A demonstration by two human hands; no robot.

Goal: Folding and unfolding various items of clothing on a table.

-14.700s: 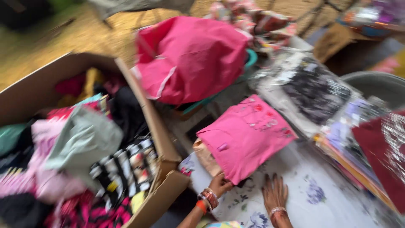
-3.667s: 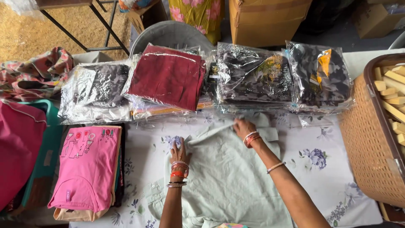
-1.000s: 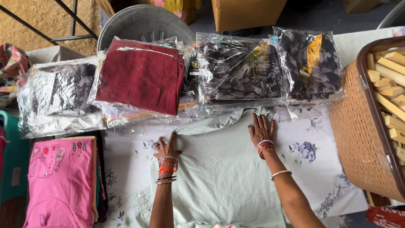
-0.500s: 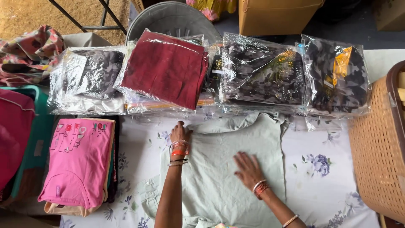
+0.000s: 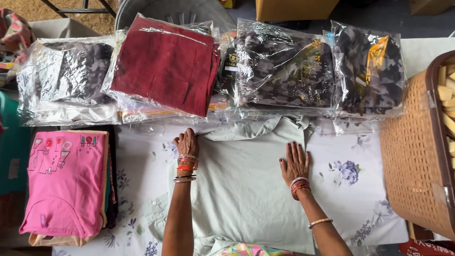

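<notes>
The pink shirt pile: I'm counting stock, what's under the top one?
Under the pink shirt show edges of a tan garment and a dark one; the rest is covered.

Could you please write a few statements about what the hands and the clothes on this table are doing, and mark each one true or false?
1. Both hands lie flat on the pale green shirt. True: the left hand presses its upper left corner and the right hand its right edge.
2. The maroon garment is sealed in a clear plastic bag. True.
3. The folded pink t-shirt lies to the right of the hands. False: it tops a stack on the left side of the floral tablecloth.
4. The woven plastic basket is empty. False: pale wooden blocks show inside it.
5. The right hand holds a camouflage packet. False: the packets lie untouched beyond the shirt.
</notes>
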